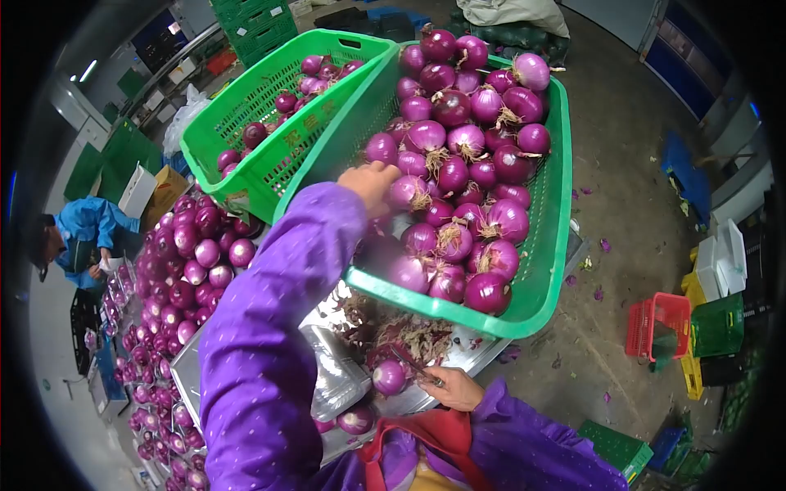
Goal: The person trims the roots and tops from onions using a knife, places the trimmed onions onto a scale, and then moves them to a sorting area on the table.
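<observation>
My left hand [371,185] reaches over the near-left side of a green plastic basket [565,221] heaped with red onions [471,139]. Its curled fingers are against or just beside one red onion [408,193]; their undersides are hidden, so I cannot tell whether they grip it. Low in front of me, my right hand [457,389] is closed around dark-handled scissors [435,380], whose blades point up and left. Just left of the scissors lies a single red onion [389,377] on the metal work surface, beside a pile of dry roots and skins [413,337].
A second green basket [303,135] with fewer onions stands to the left. Many onions [184,270] are heaped beyond my left arm, where a person in blue [90,229] works. A red basket [657,326] stands on the floor at right. Green crates [254,29] are stacked behind.
</observation>
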Demonstrator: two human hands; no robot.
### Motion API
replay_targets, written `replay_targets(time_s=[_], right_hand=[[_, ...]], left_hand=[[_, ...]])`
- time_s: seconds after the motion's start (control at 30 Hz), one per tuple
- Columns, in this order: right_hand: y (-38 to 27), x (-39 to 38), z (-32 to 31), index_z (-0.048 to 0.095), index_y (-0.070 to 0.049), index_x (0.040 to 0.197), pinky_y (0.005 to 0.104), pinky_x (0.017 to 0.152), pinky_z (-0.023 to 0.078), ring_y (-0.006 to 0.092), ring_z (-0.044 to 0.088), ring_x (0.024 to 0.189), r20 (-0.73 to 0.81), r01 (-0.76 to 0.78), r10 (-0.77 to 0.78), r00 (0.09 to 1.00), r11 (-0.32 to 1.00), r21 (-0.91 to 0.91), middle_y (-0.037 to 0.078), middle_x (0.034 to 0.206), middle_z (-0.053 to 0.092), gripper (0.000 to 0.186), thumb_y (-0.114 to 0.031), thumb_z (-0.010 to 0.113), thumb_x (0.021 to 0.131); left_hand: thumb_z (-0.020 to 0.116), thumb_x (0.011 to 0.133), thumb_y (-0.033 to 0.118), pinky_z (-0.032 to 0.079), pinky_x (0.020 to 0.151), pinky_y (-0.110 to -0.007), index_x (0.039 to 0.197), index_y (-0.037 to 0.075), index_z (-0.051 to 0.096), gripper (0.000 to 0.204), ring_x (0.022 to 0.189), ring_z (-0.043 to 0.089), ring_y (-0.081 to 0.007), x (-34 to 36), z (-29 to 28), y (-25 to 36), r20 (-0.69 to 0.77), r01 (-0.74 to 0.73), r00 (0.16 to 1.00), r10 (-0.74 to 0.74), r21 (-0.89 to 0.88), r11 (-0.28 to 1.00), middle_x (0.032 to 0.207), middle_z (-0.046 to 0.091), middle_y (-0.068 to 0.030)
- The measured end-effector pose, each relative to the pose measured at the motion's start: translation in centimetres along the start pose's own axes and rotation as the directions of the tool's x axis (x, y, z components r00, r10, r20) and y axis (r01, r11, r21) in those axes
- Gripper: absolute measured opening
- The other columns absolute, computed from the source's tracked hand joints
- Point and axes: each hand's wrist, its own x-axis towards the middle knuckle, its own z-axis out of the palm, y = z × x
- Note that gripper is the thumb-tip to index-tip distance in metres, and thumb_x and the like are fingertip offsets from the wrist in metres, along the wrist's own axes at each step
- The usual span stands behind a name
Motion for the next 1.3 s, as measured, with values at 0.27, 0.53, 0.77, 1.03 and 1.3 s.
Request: replay_targets(time_s=[0.27, 0.53, 0.77, 1.03, 1.3], right_hand=[[1.2, 0.2, -5.1, 0.057, 0.001, 0.108, 0.0352, 0.076, 0.046, 0.0282, 0.06, 0.085, -0.085, 0.076, -0.071, 0.994, 0.996, 0.056, 0.018, 0.093, 0.061, 0.029, -0.017, 0.06, 0.084], [2.8, 0.7, -4.8, 0.054, -0.002, 0.116, 0.041, 0.086, 0.042, 0.0312, 0.056, 0.094, -0.201, 0.229, -0.218, 0.955, 0.973, 0.032, 0.017, 0.106, 0.059, 0.038, -0.018, 0.06, 0.083], [1.7, 0.4, -4.6, 0.057, 0.0, 0.112, 0.0339, 0.08, 0.046, 0.0251, 0.06, 0.087, -0.1, 0.061, -0.061, 0.993, 0.998, 0.002, 0.018, 0.097, 0.063, 0.031, -0.016, 0.06, 0.085], [-7.1, 3.2, -2.9, 0.058, 0.001, 0.096, 0.0353, 0.06, 0.048, 0.0311, 0.062, 0.068, -0.188, 0.358, -0.349, 0.918, 0.934, 0.013, 0.016, 0.077, 0.06, 0.018, -0.002, 0.058, 0.078], [-11.0, 4.7, -2.1, 0.051, -0.002, 0.094, 0.0462, 0.062, 0.046, 0.0394, 0.058, 0.072, -0.113, 0.456, -0.501, 0.858, 0.844, -0.282, 0.018, 0.081, 0.058, 0.022, -0.005, 0.058, 0.073]], left_hand=[[0.067, 0.068, 0.015, 0.04, 0.077, -0.037, 0.113, 0.021, 0.046, 0.05, 0.098, 0.049, -0.0229, 9.0, 7.6, 1.5, 0.046, -0.341, 0.927, 0.372, 0.516, 0.786, 0.106, 0.045, -0.0074], [0.077, 0.055, 0.02, 0.047, 0.077, -0.043, 0.113, 0.015, 0.047, 0.065, 0.094, 0.053, -0.0302, 7.6, 3.5, 2.0, -0.013, -0.3, 0.949, 0.316, 0.284, 0.911, 0.107, 0.047, -0.0121], [0.08, 0.061, 0.031, 0.044, 0.092, -0.037, 0.124, 0.001, 0.04, 0.08, 0.106, 0.055, -0.0232, -8.1, -3.7, 4.0, -0.354, -0.231, 0.913, -0.204, -0.859, 0.456, 0.117, 0.053, -0.0148], [0.076, 0.065, 0.023, 0.045, 0.094, -0.041, 0.132, 0.003, 0.031, 0.083, 0.113, 0.051, -0.0296, -24.3, 7.1, 11.5, -0.071, -0.497, 0.724, -0.686, -0.743, -0.448, 0.124, 0.046, -0.0158], [0.081, 0.06, 0.008, 0.045, 0.092, -0.033, 0.127, 0.003, 0.032, 0.084, 0.106, 0.054, -0.0228, -24.9, 8.4, 13.9, -0.147, -0.352, 0.63, -0.762, -0.929, -0.112, 0.12, 0.05, -0.0162]])
